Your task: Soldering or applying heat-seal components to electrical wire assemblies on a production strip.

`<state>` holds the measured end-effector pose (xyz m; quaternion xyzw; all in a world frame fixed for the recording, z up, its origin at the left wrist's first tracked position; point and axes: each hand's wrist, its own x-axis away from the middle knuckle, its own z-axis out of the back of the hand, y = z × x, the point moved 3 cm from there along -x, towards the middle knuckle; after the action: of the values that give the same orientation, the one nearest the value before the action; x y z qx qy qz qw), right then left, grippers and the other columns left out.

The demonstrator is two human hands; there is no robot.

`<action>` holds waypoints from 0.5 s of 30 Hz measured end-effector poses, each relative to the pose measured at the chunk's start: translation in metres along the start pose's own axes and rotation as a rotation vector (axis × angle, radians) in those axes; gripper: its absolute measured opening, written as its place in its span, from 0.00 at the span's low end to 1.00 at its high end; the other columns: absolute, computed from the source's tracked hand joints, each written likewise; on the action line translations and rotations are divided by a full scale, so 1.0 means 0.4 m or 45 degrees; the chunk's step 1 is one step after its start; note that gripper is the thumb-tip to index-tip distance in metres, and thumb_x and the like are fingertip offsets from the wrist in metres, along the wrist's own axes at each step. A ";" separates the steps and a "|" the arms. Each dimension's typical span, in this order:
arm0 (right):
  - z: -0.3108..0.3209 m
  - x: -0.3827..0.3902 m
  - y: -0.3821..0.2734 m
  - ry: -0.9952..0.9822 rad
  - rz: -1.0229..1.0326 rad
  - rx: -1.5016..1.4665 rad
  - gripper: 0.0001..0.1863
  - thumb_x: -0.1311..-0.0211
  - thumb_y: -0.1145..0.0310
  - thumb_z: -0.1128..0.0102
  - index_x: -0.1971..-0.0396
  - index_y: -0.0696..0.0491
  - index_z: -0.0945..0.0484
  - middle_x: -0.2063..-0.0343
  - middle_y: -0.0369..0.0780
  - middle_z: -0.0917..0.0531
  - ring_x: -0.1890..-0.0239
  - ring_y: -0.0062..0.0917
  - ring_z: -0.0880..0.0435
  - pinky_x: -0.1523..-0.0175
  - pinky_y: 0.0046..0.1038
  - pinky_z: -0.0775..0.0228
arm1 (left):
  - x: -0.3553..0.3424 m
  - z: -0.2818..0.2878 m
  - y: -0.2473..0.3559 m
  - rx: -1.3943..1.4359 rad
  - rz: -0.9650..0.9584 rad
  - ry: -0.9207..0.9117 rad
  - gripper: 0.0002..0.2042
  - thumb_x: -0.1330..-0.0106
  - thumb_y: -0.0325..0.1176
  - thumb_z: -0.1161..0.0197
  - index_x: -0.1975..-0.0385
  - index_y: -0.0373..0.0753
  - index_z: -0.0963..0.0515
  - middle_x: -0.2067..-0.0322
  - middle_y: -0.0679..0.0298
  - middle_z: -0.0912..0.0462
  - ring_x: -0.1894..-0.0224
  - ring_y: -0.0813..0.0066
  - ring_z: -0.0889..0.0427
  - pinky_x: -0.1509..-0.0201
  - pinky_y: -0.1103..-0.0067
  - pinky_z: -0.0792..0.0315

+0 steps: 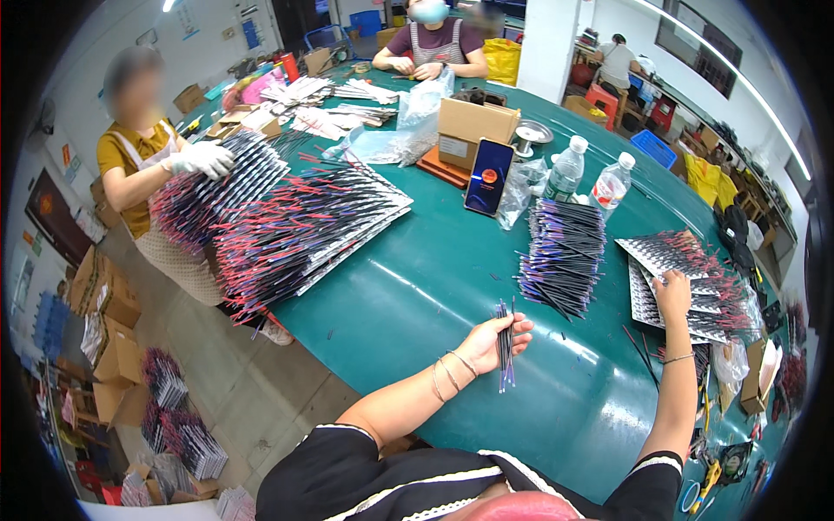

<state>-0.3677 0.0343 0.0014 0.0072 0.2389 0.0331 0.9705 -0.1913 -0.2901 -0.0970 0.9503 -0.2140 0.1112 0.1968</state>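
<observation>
My left hand point(495, 344) is closed around a small bundle of thin black wires point(506, 369) with purple ends, held over the near part of the green table. Out to the right, my right hand point(672, 298) rests at a stack of white strips point(647, 300) filled with rows of black and red wires. Its fingers are bent together against the strips; whether a single wire is between them is too small to tell. Between and beyond my hands lies a thick pile of black and purple wires point(565, 256).
On the green table point(417, 286) stand a phone point(489, 178), a cardboard box point(469, 126) and two plastic bottles point(566, 169). A large wire-filled stack point(313, 226) lies at left, where a co-worker's gloved hand point(201, 161) touches another. Pliers point(712, 475) lie lower right. Another person sits opposite.
</observation>
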 end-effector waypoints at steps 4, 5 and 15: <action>0.030 -0.005 0.005 0.105 0.013 0.086 0.13 0.55 0.61 0.42 0.72 0.54 0.25 0.65 0.42 0.26 0.61 0.35 0.28 0.59 0.34 0.34 | -0.003 0.001 0.000 0.072 0.031 -0.077 0.09 0.35 0.35 0.57 0.63 0.40 0.32 0.66 0.62 0.23 0.67 0.71 0.23 0.64 0.77 0.26; 0.031 -0.011 0.015 0.058 -0.036 0.006 0.13 0.52 0.61 0.44 0.71 0.54 0.27 0.65 0.42 0.27 0.63 0.37 0.27 0.61 0.36 0.34 | -0.003 0.003 0.000 0.085 0.023 -0.065 0.09 0.36 0.35 0.57 0.63 0.40 0.32 0.66 0.62 0.24 0.67 0.72 0.23 0.64 0.77 0.26; 0.031 -0.055 0.153 0.346 -0.126 -0.450 0.13 0.46 0.65 0.47 0.66 0.58 0.30 0.66 0.47 0.25 0.63 0.38 0.26 0.59 0.31 0.35 | -0.004 0.007 -0.007 0.113 0.064 0.000 0.08 0.36 0.34 0.56 0.64 0.40 0.32 0.68 0.63 0.24 0.69 0.73 0.24 0.65 0.77 0.27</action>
<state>-0.3853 0.0939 0.0244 -0.1790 0.3580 0.0273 0.9160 -0.1910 -0.2882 -0.1009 0.9525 -0.2325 0.1255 0.1514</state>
